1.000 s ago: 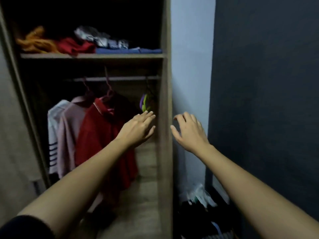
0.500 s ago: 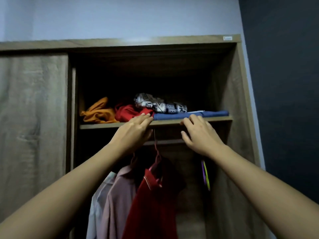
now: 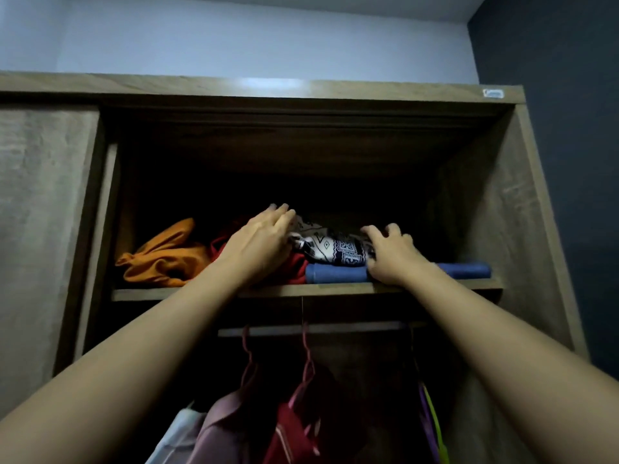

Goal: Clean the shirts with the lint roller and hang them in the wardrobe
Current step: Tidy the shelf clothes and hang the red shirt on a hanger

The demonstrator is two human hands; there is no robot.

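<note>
Both arms are reaching up to the wardrobe's top shelf (image 3: 335, 289). The left hand (image 3: 258, 242), fingers extended and holding nothing, and the right hand (image 3: 392, 256), fingers loosely curled, are resting on either side of a black-and-white patterned shirt (image 3: 330, 249) lying on a folded blue garment (image 3: 338, 274).

Both arms reach up to wardrobe (image 3: 502, 202) top shelf (image 3: 160, 294). Left hand (image 3: 259, 244), fingers extended, lies over red garment (image 3: 296, 264). Right hand (image 3: 395, 256), fingers curled, rests on patterned black-and-white garment (image 3: 331, 249), which sits atop folded blue garment (image 3: 335, 274). Orange garment (image 3: 164, 254) at 9 o'clock. Hung shirts (image 3: 227, 426) at 6 o'clock under rail (image 3: 351, 328).
</note>
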